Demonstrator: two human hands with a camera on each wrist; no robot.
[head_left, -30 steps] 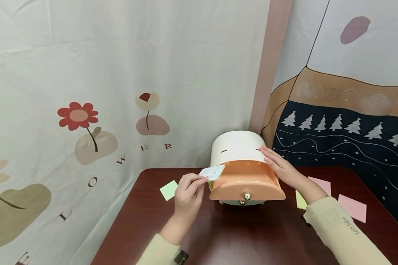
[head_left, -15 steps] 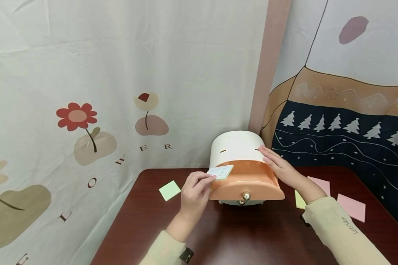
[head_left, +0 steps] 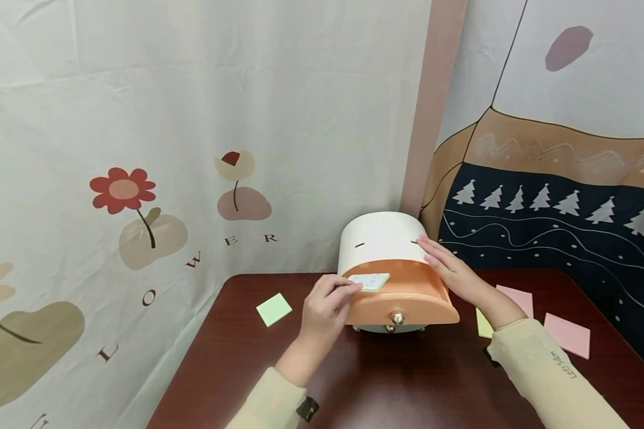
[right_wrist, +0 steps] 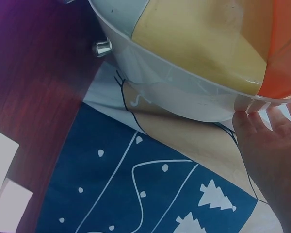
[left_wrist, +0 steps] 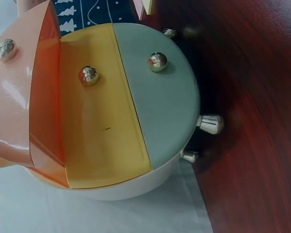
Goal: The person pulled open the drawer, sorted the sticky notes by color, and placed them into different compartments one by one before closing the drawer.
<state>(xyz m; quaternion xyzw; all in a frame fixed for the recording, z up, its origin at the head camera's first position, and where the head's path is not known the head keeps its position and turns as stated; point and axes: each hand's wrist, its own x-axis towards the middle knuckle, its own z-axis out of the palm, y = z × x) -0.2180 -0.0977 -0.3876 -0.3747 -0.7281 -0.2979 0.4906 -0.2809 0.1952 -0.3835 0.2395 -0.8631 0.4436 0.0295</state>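
A small white storage box [head_left: 381, 235] with a rounded top stands on the table, its orange top drawer [head_left: 399, 310] pulled out. My left hand [head_left: 322, 313] pinches a small sticky-note pad [head_left: 372, 280] between thumb and fingers, over the orange drawer's left side. The pad has a pale printed face and a greenish edge. My right hand [head_left: 456, 274] rests with extended fingers on the box's right side, also visible in the right wrist view. Below the orange drawer, the left wrist view shows a yellow drawer [left_wrist: 99, 141] and a green drawer [left_wrist: 157, 107], both pushed in.
A green sticky-note pad [head_left: 274, 310] lies left of the box on the dark red table [head_left: 386, 381]. On the right are a pink pad [head_left: 567, 335], another pink pad [head_left: 519, 300] and a yellow pad [head_left: 483, 325], partly behind the right forearm. A printed curtain [head_left: 300, 119] hangs behind.
My left hand has moved right with the sticky-note pad, from beside the box's left edge to over the open orange drawer. My right hand has stayed on the box.
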